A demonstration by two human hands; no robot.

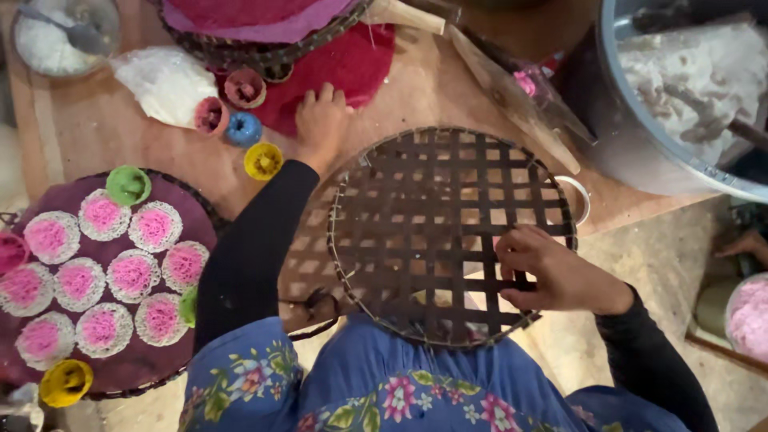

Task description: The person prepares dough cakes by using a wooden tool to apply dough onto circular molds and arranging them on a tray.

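The round woven tray point(448, 232) lies nearest, the right hand point(552, 272) pinching its lattice; the left hand point(322, 120) rests flat, fingers spread, on the red cloth point(360, 64).

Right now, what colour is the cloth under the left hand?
Deep red cloth, under the left hand; head view shows it best.

I note black long sleeves on both arms, snug down to the wrists. Left hand point(322, 120) and right hand point(552, 272) are bare, no rings seen. Near edge: blue garment printed with pink, white and green flowers.
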